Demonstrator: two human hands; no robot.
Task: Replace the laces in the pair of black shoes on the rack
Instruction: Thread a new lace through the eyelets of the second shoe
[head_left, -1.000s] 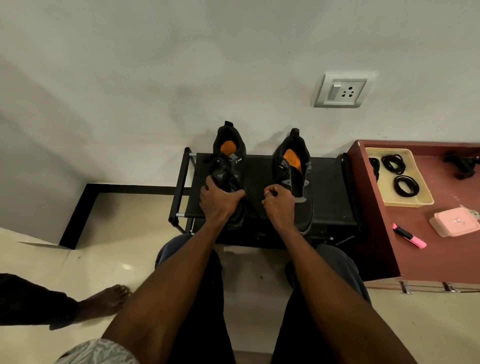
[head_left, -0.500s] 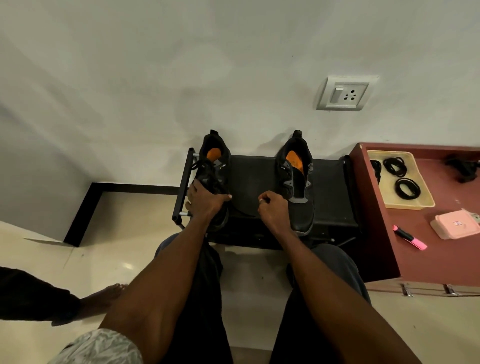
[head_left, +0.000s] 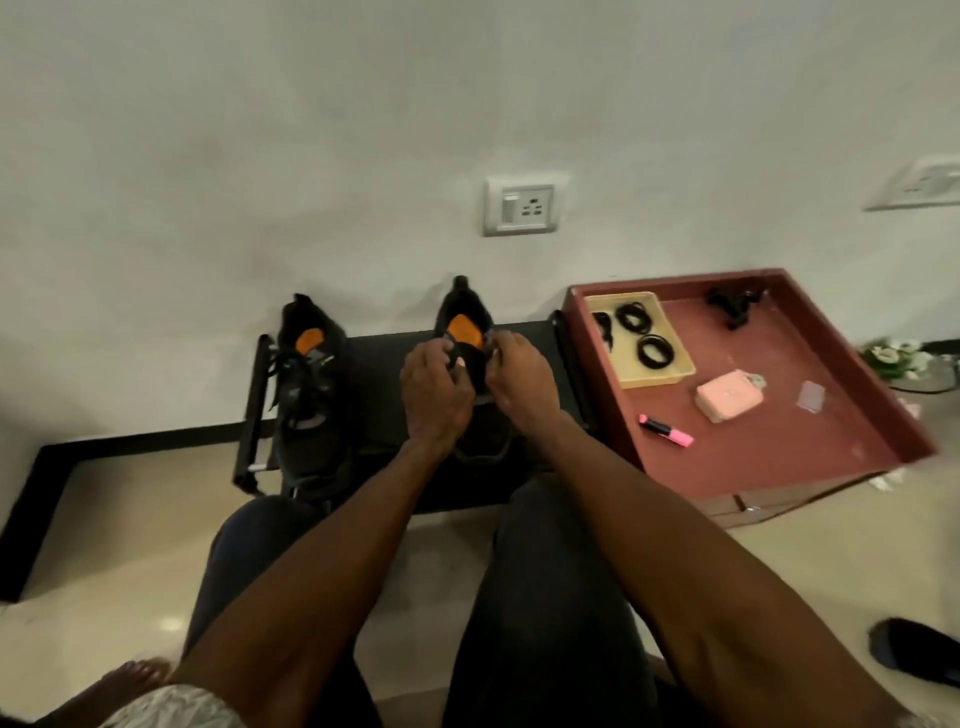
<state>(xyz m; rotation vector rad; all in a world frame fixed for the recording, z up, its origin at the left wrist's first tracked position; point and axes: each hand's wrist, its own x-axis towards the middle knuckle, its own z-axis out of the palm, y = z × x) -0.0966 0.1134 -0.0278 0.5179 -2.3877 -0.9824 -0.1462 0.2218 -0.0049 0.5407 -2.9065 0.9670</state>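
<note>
Two black shoes with orange insoles stand on a low black rack against the wall. The left shoe still carries its black lace and stands alone near the rack's left end. Both hands are on the right shoe. My left hand grips its left side near the tongue, fingers curled. My right hand pinches the shoe's right upper edge at the eyelets. Most of that shoe's middle is hidden under my hands. Coiled black laces lie in a beige tray to the right.
A maroon table stands right of the rack with the tray, a pink box, a pink highlighter and a black object. My knees fill the foreground. A bare foot is at lower left, a dark slipper at lower right.
My left hand let go of the left shoe and moved over to the right shoe. My right hand moved up the right shoe to its opening. The view swung to the right.
</note>
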